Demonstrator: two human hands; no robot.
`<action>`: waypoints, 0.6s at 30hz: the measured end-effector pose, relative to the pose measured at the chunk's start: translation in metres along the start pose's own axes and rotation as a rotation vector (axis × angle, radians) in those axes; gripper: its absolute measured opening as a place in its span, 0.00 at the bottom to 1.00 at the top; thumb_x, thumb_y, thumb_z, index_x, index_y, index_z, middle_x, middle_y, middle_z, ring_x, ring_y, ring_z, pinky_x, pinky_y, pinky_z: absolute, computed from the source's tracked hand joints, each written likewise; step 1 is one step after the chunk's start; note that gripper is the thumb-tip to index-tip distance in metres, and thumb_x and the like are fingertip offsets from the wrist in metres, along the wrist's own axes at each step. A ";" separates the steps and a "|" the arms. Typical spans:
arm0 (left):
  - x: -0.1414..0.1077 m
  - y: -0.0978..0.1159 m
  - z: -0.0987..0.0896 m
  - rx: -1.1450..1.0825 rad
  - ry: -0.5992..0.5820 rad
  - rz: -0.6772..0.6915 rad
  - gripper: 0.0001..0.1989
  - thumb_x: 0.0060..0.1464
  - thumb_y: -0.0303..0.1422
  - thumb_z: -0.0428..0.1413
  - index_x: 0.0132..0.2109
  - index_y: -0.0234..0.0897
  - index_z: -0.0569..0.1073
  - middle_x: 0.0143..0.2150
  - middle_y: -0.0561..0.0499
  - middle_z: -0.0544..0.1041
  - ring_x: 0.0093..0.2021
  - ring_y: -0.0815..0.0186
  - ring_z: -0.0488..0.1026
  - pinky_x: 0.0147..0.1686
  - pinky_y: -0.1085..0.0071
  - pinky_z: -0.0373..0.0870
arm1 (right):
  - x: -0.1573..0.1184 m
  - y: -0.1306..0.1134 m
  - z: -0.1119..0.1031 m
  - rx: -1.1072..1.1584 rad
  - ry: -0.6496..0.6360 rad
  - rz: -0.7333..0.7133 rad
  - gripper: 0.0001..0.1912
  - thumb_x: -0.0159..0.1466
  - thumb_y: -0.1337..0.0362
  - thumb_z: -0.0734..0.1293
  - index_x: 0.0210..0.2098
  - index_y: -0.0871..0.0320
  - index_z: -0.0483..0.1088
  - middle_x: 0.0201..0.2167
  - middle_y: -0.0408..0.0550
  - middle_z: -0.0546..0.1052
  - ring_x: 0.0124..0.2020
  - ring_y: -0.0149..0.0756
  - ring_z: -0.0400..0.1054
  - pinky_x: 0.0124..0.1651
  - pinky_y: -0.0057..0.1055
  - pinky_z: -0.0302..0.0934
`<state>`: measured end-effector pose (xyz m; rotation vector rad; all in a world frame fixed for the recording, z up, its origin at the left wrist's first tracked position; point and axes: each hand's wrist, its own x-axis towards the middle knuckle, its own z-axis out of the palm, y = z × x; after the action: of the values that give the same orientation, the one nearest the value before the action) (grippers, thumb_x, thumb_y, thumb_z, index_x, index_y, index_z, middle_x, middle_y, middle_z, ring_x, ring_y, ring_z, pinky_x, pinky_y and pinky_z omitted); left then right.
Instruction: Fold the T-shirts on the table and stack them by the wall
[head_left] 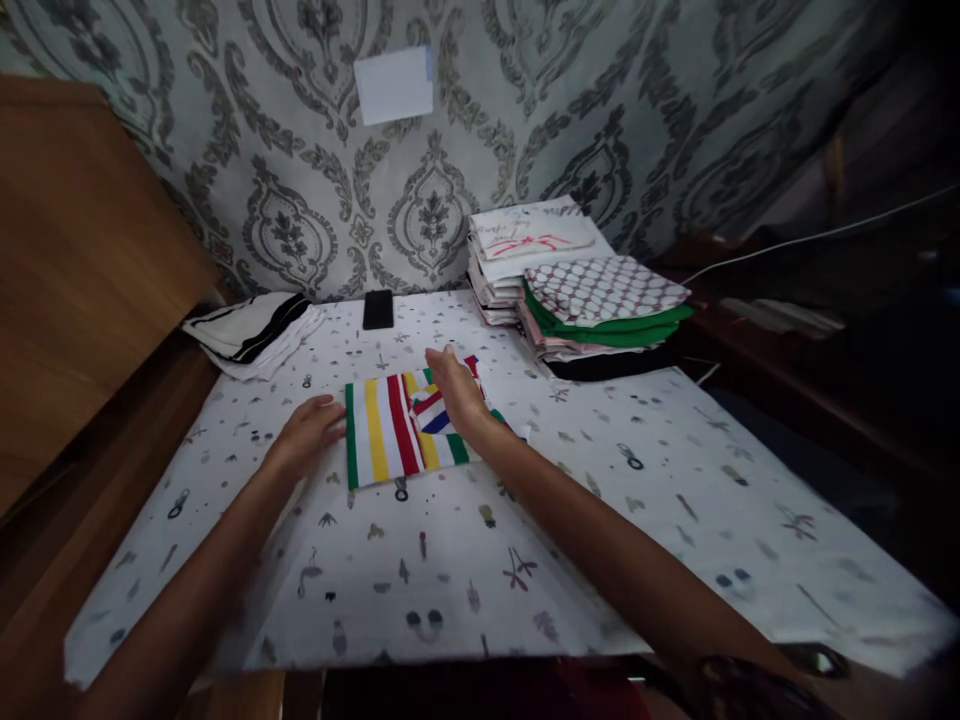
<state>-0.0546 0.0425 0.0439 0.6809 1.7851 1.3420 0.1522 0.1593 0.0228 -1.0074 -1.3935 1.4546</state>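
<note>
A folded striped cloth (382, 430) in green, white, yellow, red and blue lies flat on the table in the head view. Across its right part, a smaller flap is turned over on top at an angle. My right hand (459, 395) rests edge-on over this flap, with its fingers stretched out. Just beside the cloth's left green edge is my left hand (306, 435), fingers loosely bent and apart, gripping nothing that I can see. Whether its fingertips touch the cloth, I cannot tell.
White printed cloth covers the table (420, 570). Folded fabrics (607, 290) are stacked at the back right, with white printed ones (532, 235) behind. A black phone (378, 310) lies near the wall. Black-and-white folded cloth (251, 330) sits back left, beside a wooden panel (90, 270).
</note>
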 end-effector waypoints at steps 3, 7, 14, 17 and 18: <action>-0.013 0.006 -0.005 -0.094 -0.156 -0.170 0.12 0.51 0.30 0.64 0.42 0.34 0.72 0.40 0.43 0.79 0.38 0.61 0.79 0.35 0.63 0.81 | -0.002 0.005 0.000 0.146 -0.003 0.047 0.39 0.72 0.43 0.44 0.66 0.63 0.62 0.68 0.57 0.63 0.69 0.41 0.57 0.69 0.41 0.52; -0.013 0.013 0.002 -0.044 -0.257 -0.283 0.09 0.49 0.30 0.65 0.36 0.31 0.73 0.28 0.49 0.76 0.24 0.67 0.74 0.22 0.69 0.77 | -0.006 0.008 0.008 0.180 -0.006 0.046 0.36 0.73 0.45 0.45 0.66 0.63 0.61 0.68 0.58 0.62 0.69 0.40 0.57 0.69 0.41 0.52; -0.015 0.049 0.055 -0.050 -0.251 -0.099 0.13 0.44 0.24 0.64 0.40 0.33 0.74 0.29 0.50 0.79 0.27 0.64 0.78 0.25 0.72 0.76 | 0.000 0.002 -0.001 0.357 0.034 0.134 0.35 0.74 0.49 0.42 0.67 0.64 0.59 0.68 0.60 0.63 0.68 0.40 0.58 0.67 0.42 0.56; -0.019 0.066 0.095 -0.043 -0.373 0.000 0.14 0.46 0.26 0.64 0.42 0.33 0.74 0.29 0.50 0.79 0.26 0.66 0.77 0.27 0.70 0.77 | 0.003 0.002 -0.015 0.431 0.027 0.185 0.37 0.73 0.50 0.37 0.67 0.61 0.58 0.62 0.60 0.70 0.63 0.41 0.66 0.61 0.44 0.63; -0.020 0.067 0.108 -0.044 -0.437 0.029 0.14 0.48 0.28 0.64 0.43 0.33 0.74 0.29 0.50 0.78 0.26 0.66 0.77 0.29 0.68 0.78 | 0.002 0.003 -0.020 0.464 0.001 0.199 0.37 0.72 0.49 0.36 0.66 0.60 0.59 0.58 0.60 0.74 0.59 0.42 0.69 0.58 0.44 0.66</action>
<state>0.0443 0.1046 0.0990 0.9007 1.3964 1.1413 0.1700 0.1673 0.0190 -0.8580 -0.9068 1.8153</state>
